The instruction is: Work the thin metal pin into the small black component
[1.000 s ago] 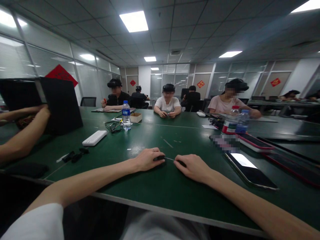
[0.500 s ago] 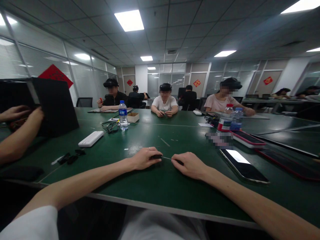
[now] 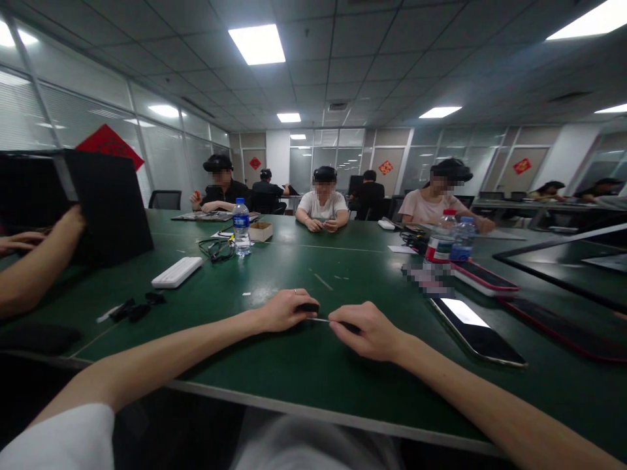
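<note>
My left hand [image 3: 285, 311] rests on the green table with its fingers closed on a small black piece [image 3: 308, 307] whose kind I cannot make out. A ring shows on one finger. Facing it, my right hand [image 3: 371, 331] is closed round a tool with a dark handle and a thin metal shaft [image 3: 321, 320], which looks like a screwdriver. The shaft points left, its tip close to the near edge of the black piece. Whether tip and piece touch, I cannot tell.
Black pieces [image 3: 138, 309] and a white box-like device [image 3: 177, 272] lie at left. A phone [image 3: 482, 333], a pink-edged phone [image 3: 484, 277] and bottles [image 3: 441, 238] are at right. A water bottle [image 3: 241, 228] stands beyond. A neighbour's arms [image 3: 39, 267] reach into a black box [image 3: 110, 202].
My right hand has come slightly nearer to me, and the shaft now sits lower, by the black piece's near side. A dark-framed panel at the right has tilted up.
</note>
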Tool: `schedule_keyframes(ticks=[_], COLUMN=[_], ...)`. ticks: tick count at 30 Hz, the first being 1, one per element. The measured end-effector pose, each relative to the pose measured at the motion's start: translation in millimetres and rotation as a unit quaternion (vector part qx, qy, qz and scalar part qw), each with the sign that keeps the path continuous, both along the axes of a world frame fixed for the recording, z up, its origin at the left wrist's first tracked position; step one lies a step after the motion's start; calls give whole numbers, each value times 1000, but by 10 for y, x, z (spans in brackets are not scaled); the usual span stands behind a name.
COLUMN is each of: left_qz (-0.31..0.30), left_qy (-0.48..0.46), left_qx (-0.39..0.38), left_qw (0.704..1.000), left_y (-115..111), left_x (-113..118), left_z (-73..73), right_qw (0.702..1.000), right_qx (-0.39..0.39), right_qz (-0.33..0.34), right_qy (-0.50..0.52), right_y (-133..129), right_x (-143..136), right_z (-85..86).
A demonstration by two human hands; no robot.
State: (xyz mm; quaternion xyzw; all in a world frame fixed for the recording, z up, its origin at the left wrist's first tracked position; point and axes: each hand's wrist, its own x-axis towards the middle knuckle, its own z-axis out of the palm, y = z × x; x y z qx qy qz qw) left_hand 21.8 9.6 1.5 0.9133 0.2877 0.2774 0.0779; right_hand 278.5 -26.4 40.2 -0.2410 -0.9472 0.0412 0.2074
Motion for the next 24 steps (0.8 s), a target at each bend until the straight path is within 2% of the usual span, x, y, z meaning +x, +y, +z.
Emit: schedule_keyframes(ticks=[7, 15, 24], left_qz=[10, 36, 39], left_qy=[-32, -23, -17], left_qx=[-8, 12, 17], left_qw=[999, 999, 999], left_y=[2, -27, 4], left_x=[-18, 6, -5], left_z=[1, 5, -38], right_qw=[993, 992, 987], right_qx=[10, 14, 25], right_qz=[-99, -102, -139], right_qy=[-66, -69, -72], right_y=[226, 164, 187], right_x=[171, 34, 45], right_z=[-28, -57, -70])
